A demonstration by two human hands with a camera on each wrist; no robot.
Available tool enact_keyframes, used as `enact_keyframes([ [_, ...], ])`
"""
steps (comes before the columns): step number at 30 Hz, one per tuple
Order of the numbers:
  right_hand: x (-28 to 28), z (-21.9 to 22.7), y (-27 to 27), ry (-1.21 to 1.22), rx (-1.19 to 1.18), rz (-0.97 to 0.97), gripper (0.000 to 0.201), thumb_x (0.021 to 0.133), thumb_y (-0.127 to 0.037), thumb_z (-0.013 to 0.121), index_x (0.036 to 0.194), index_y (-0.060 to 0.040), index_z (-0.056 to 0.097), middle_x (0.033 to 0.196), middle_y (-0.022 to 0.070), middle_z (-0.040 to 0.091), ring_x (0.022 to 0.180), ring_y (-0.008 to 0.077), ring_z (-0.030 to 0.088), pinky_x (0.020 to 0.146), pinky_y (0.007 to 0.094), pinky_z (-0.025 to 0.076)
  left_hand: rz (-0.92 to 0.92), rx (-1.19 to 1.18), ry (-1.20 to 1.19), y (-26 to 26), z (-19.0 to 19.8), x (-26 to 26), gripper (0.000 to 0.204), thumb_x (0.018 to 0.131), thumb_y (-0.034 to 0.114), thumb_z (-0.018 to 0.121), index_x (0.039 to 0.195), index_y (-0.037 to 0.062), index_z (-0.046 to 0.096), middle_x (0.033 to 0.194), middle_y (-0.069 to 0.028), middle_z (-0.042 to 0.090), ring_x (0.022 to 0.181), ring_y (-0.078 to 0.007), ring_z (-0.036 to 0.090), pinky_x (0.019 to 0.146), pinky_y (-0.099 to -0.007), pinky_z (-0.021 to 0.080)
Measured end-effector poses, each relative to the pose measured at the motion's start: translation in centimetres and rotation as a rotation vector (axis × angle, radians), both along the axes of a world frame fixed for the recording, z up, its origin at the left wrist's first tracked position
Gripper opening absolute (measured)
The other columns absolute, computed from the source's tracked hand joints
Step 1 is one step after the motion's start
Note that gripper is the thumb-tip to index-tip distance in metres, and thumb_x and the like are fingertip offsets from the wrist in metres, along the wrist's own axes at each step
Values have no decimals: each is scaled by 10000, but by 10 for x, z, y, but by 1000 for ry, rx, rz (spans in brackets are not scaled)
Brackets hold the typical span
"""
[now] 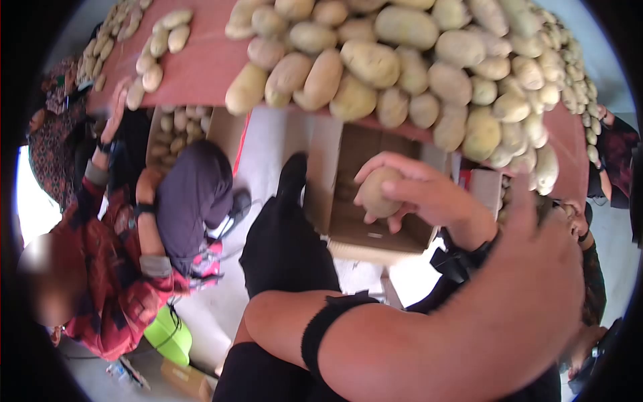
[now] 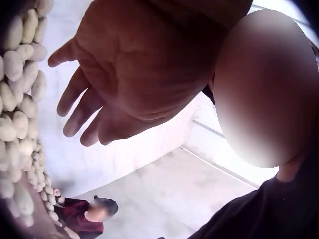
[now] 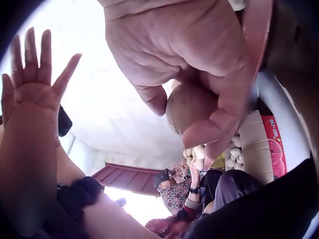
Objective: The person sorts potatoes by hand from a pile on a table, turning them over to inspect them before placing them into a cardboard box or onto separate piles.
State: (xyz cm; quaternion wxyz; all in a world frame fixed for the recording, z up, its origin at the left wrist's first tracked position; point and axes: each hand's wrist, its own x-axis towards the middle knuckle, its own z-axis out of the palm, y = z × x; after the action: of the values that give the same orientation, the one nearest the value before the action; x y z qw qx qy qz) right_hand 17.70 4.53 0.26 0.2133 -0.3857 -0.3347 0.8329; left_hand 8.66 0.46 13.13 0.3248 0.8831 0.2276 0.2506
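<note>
My right hand [image 1: 429, 194] grips a round potato [image 1: 382, 192] over a cardboard box [image 1: 362, 251]. In the right wrist view, the fingers and thumb of the right hand [image 3: 184, 50] curl round the potato [image 3: 192, 107], partly covering it. The left hand [image 1: 529, 281] is raised to the right of it, blurred in the head view, its forearm crossing in front of me. In the left wrist view, the left hand [image 2: 134, 64] has its fingers spread and holds nothing; potatoes [image 2: 20, 122] lie beyond its fingertips. The right wrist view also shows that open left hand [image 3: 37, 92].
Many potatoes [image 1: 405, 27] are piled on a red surface [image 1: 201, 63], some at its front edge. Another box [image 1: 224, 134] with potatoes stands at the left, beside a seated person [image 1: 120, 288]. My knee [image 1: 288, 241] is left of the nearer box. Other people are at the right.
</note>
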Motion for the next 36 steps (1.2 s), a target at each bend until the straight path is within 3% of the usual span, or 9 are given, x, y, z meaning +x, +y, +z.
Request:
enact_keyframes([
  [1,0,-3,-1,12,38,9,336,951,-311,562,1195,-87,511,997,63,596,848,130,621,621,236,512,-45,-67,-70,3,7,-11,308,792,233,629,991,8,699,972,-120,668,1036,-266,581,984,-537,379],
  [5,-1,-6,-1,-58,62,94,325,955,-288,548,1200,-78,511,998,59,588,876,115,608,616,221,508,-415,-138,204,26,29,-37,509,905,507,554,1260,143,573,1136,-201,579,850,-307,598,943,-605,377],
  [12,-4,-9,5,-102,97,123,362,930,-247,564,1215,-37,488,1034,110,625,870,158,650,581,211,506,-398,-41,244,34,25,-56,401,839,331,580,1154,84,604,1047,-146,611,874,-247,607,890,-478,418],
  [19,4,-2,6,-124,134,9,245,894,-236,606,1059,-56,600,882,-8,569,791,62,539,677,252,503,-39,115,257,62,25,-85,305,773,156,606,1047,25,635,957,-90,642,897,-187,617,836,-352,459],
  [21,11,-5,7,-134,201,36,233,886,-235,599,1032,-54,606,882,-11,572,798,67,544,674,265,511,178,18,205,77,17,-96,282,754,106,614,1017,8,644,932,-74,652,904,-170,619,821,-316,471],
  [25,19,-13,11,-365,244,144,225,901,-255,602,1019,-63,603,882,3,579,738,65,536,628,258,508,605,-267,-1,122,-12,-123,274,886,84,590,1136,-22,622,1020,-104,664,940,-134,606,856,-259,458],
  [29,20,-29,5,-428,296,292,261,880,-311,590,990,-74,597,863,50,584,754,144,582,598,301,519,661,-237,6,152,-52,-142,318,799,91,671,1082,-51,642,955,-173,690,902,-231,667,808,-342,507],
  [33,14,-58,-4,-534,649,511,289,933,-275,506,1101,-49,572,1050,139,578,955,280,589,832,384,485,716,-258,187,164,-70,-152,334,775,68,668,1091,-39,644,946,-205,690,888,-289,671,796,-366,513],
  [36,9,-62,-12,-659,599,615,318,931,-277,489,1145,-56,569,1087,171,579,1015,342,571,913,405,433,726,-237,187,169,-82,-159,351,744,47,672,1088,-17,656,936,-209,686,880,-297,667,786,-376,511],
])
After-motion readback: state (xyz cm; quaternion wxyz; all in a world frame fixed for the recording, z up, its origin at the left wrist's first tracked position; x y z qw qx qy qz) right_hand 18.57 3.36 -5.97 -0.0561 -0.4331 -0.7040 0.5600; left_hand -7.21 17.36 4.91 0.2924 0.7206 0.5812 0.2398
